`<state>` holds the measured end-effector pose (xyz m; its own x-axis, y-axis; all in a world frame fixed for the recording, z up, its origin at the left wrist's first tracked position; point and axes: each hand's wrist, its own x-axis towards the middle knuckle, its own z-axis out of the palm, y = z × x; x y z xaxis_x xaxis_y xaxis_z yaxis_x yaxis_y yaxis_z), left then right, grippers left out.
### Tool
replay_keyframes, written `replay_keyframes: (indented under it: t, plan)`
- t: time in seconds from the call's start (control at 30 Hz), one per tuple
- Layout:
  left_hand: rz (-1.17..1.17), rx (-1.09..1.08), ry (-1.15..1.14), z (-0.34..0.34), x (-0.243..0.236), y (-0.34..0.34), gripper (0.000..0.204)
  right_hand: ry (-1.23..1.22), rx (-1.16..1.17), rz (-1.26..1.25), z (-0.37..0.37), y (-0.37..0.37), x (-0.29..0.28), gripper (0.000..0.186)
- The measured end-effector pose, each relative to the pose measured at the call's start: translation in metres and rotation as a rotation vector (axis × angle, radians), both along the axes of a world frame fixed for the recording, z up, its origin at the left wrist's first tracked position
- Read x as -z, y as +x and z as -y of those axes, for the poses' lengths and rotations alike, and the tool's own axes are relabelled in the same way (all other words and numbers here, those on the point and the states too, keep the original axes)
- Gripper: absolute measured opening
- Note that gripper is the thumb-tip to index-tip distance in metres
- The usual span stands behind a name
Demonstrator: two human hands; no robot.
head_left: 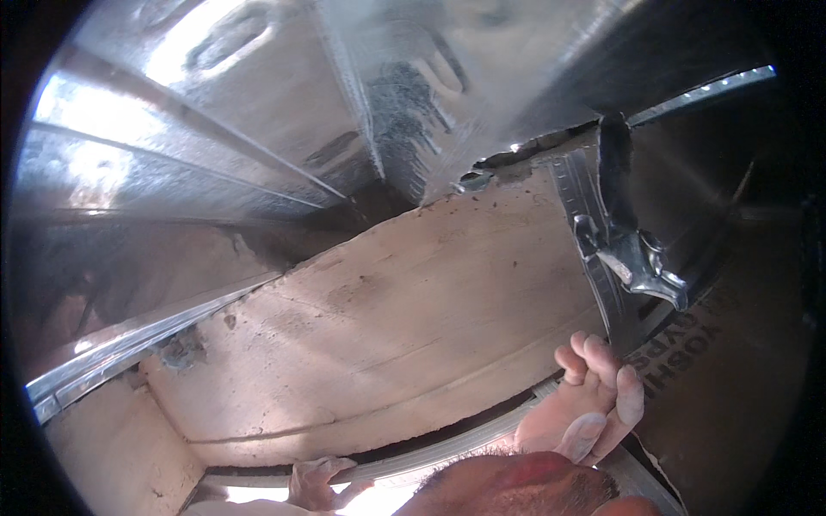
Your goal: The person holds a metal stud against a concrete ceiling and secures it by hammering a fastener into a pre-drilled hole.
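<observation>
Bare skin (512, 488) fronts both hands (588, 397), dark lettering (684, 348) marking brown board (731, 413)

1. Your right hand (589, 404) is raised in the lower right part of the view, larger and more fully seen than the left.
2. Its fingers (595, 357) point upward and bend loosely inward, some gaps showing between them; their tips look pale, as if dusted.
3. Your left hand (314, 482) sits low, left of centre, at the bottom edge, well apart from the right.
4. Only part of it shows: a pale, bent shape reaching rightward. Its grip cannot be made out.
5. Between them, nearer your right hand, bare skin (516, 486) with short hairs bulges up, blurred; which body part is unclear.
</observation>
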<state>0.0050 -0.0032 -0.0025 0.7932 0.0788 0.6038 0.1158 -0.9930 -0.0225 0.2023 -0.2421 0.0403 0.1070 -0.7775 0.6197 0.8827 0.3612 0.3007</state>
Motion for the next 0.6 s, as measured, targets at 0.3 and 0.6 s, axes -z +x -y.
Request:
replay_keyframes:
  t: [0.3, 0.6]
  plan:
    - [0.068, 0.003, -0.040, 0.016, -0.002, -0.007, 0.041, -0.158, -0.080, -0.143, 0.001, 0.020, 0.026, 0.039]
    - [0.006, -0.036, -0.080, 0.020, -0.005, -0.002, 0.040, -0.216, -0.069, -0.161, -0.002, 0.030, 0.028, 0.039]
